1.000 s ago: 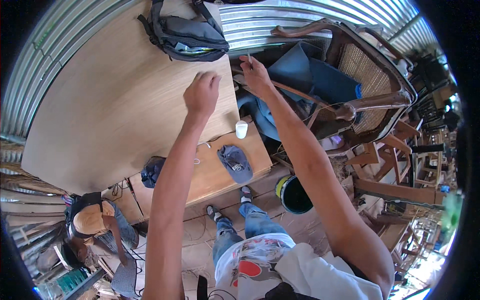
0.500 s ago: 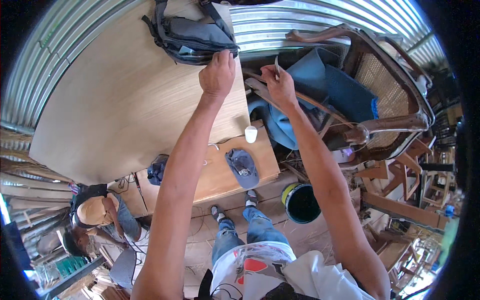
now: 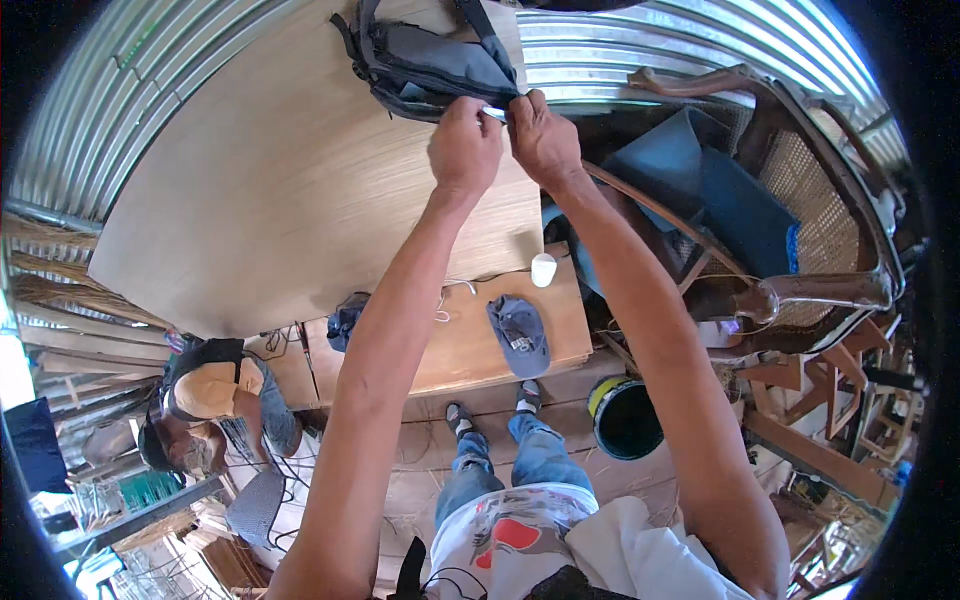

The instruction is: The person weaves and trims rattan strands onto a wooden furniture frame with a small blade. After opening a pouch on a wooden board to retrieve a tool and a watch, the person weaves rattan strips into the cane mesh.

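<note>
While both hands [image 3: 505, 145] pinch it, backpack [image 3: 430, 55] lies crosswise, straps up-left.

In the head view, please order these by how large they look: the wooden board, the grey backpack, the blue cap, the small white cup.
1. wooden board, by far the largest.
2. grey backpack; its top is cut off by the picture edge.
3. blue cap.
4. small white cup, the smallest.
</note>
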Motion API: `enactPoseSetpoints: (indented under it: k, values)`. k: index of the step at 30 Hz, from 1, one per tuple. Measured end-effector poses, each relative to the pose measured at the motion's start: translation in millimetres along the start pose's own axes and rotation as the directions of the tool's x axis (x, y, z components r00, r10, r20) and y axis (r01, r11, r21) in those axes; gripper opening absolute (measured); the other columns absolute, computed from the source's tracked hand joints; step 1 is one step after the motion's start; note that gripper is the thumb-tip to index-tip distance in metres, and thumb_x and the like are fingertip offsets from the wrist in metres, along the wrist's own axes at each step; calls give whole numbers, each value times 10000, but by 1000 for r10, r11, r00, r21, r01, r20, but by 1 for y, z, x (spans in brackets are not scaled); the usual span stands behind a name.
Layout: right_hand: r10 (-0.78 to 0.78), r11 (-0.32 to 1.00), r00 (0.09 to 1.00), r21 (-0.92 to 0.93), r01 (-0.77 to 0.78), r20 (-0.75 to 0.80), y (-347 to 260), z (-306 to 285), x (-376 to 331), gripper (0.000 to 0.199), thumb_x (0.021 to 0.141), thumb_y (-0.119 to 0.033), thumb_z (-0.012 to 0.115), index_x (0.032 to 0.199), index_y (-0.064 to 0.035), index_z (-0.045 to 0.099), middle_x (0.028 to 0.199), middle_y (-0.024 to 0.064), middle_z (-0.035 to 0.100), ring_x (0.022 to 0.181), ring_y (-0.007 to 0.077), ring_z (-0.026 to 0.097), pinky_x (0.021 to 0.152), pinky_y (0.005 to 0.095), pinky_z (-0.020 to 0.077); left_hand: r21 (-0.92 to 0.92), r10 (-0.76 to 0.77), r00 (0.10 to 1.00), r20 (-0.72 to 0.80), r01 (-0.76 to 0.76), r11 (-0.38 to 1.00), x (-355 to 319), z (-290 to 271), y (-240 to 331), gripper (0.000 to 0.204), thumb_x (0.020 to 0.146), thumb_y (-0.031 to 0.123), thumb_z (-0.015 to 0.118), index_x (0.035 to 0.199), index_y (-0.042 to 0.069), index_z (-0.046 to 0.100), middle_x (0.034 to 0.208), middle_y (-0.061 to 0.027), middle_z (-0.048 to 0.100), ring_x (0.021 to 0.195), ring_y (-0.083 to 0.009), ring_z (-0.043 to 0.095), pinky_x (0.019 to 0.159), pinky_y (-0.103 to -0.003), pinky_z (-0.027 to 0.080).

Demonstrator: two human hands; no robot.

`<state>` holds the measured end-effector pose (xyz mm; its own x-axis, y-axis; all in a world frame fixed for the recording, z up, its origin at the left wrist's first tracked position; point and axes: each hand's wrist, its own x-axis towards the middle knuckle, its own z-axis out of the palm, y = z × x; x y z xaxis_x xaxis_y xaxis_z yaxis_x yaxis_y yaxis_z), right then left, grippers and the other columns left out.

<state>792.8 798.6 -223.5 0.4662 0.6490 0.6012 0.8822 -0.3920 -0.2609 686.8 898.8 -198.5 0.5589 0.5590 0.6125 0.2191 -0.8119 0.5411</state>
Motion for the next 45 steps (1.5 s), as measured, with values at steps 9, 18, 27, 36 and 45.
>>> enactPoseSetpoints:
  k: [9, 18, 27, 36, 45]
  values:
    - [24, 1000, 997, -12, -23, 75, 13, 3, 4, 170, 1026, -175, 545, 1126, -45, 502, 1032, 171, 595, 800, 385, 719, 654, 488, 601, -26, -438, 899, 12, 438, 898, 116, -98, -81, 274, 942, 315, 718, 958, 42, 738, 780, -108, 727, 608, -263, 679, 654, -417, 562]
    - [397, 792, 858, 352, -499, 324, 5, -12, -143, 344, 1002, -371, 674, 1074, -34, 685, 951, 204, 739, 890, 423, 721, 786, 488, 561, -466, -483, 419, 769, 884, 25, -151, -162, -117, 229, 1038, 249, 549, 991, 38, 626, 803, -122, 682, 700, -254, 667, 612, -397, 555]
    - [19, 543, 351, 285, -790, 936, -174, -70, -384, 408, 938, -405, 746, 1127, -44, 727, 972, 64, 750, 840, 170, 670, 771, 356, 528, -633, -672, 95, 734, 455, -627, -446, -256, -22, 547, 1104, 526, 413, 1211, 16, 579, 1113, -189, 687, 962, -340, 681, 853, -486, 556]
    - [-149, 625, 514, 484, -613, 845, -359, -120, -360, 457, 843, -291, 846, 1162, -33, 643, 954, 188, 754, 893, 393, 744, 811, 477, 567, -928, -860, 371, 351, 259, -267, -446, -355, 32, 819, 1056, 717, 302, 1363, -14, 505, 1249, -211, 648, 1187, -364, 631, 1069, -497, 483]
    - [-382, 600, 700, 738, -309, 604, -457, -154, -392, 419, 867, -153, 793, 1229, -35, 619, 1154, 192, 663, 1059, 359, 678, 898, 429, 545, -993, -868, 484, 110, 96, -72, -488, -463, 58, 841, 1043, 736, 295, 1376, -7, 503, 1317, -237, 615, 1251, -369, 595, 1119, -494, 443]
